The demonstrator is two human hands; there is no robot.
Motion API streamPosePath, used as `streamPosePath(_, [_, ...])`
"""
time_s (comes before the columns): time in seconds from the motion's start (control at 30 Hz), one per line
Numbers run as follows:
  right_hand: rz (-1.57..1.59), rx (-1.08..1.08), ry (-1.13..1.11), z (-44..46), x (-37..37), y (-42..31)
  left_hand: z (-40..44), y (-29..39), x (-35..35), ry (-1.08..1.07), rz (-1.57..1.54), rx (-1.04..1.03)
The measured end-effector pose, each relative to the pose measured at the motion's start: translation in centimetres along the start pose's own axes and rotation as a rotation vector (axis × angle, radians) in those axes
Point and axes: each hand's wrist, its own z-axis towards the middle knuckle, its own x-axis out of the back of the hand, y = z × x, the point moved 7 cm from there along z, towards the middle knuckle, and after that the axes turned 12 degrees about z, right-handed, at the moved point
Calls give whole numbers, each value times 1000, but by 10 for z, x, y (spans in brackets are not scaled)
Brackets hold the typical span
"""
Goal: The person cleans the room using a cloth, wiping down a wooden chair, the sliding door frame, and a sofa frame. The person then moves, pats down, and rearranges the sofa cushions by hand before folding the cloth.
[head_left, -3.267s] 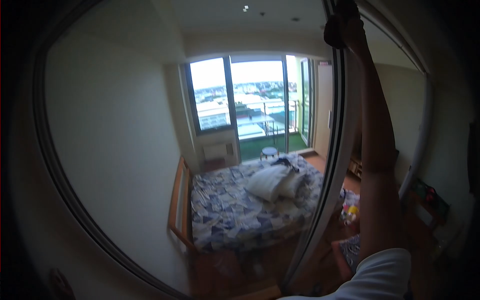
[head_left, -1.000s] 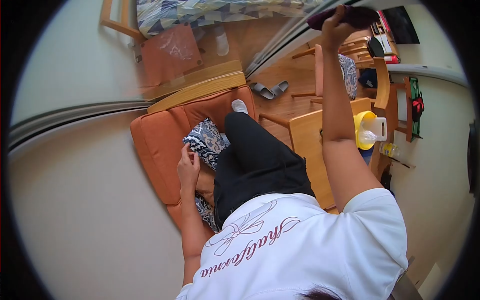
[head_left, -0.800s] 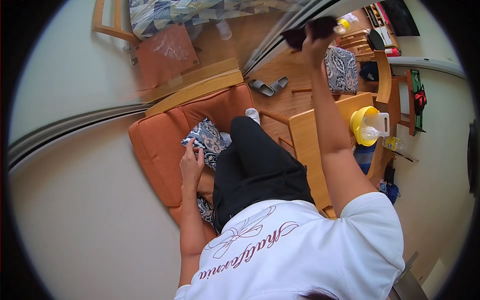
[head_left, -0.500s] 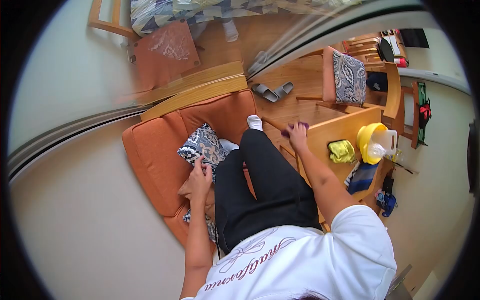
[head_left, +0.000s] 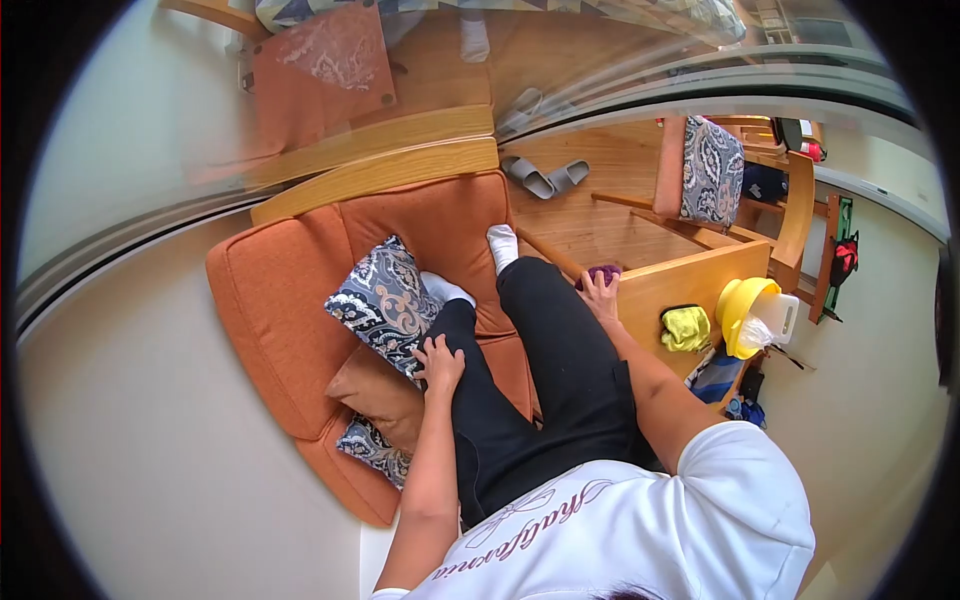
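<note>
My left hand (head_left: pixel 440 364) rests with spread fingers on my left knee, beside the patterned cushion (head_left: pixel 388 300), and holds nothing. My right hand (head_left: pixel 601 292) presses a dark purple cloth (head_left: pixel 606 272) at the near corner of the wooden table (head_left: pixel 648 292). The cloth is mostly hidden under the fingers. My feet, in white socks, are on the orange sofa (head_left: pixel 270 310). A yellow-green cloth (head_left: pixel 685 328) lies on the table to the right of my right hand.
A yellow bowl (head_left: pixel 738 315) with a white board and clear plastic stands at the table's far side. Grey slippers (head_left: pixel 550 178) lie on the wooden floor near a chair with a patterned cushion (head_left: pixel 712 170). A glass panel (head_left: pixel 440 85) runs behind the sofa.
My right hand has come down from high on the glass panel's frame to the table corner, still with the purple cloth. My left hand has moved from beside the cushion onto my knee.
</note>
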Motion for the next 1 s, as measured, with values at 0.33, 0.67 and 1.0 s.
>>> streamPosePath(0.33, [-120, 44, -11, 2, -18, 15, 3, -14, -17, 18, 8, -37])
streamPosePath(0.67, [177, -66, 240, 5, 25, 18, 17, -20, 2, 133, 45, -130])
streamPosePath(1.0, [312, -149, 342, 1, 43, 18, 43, 56, 47, 373, 241, -346])
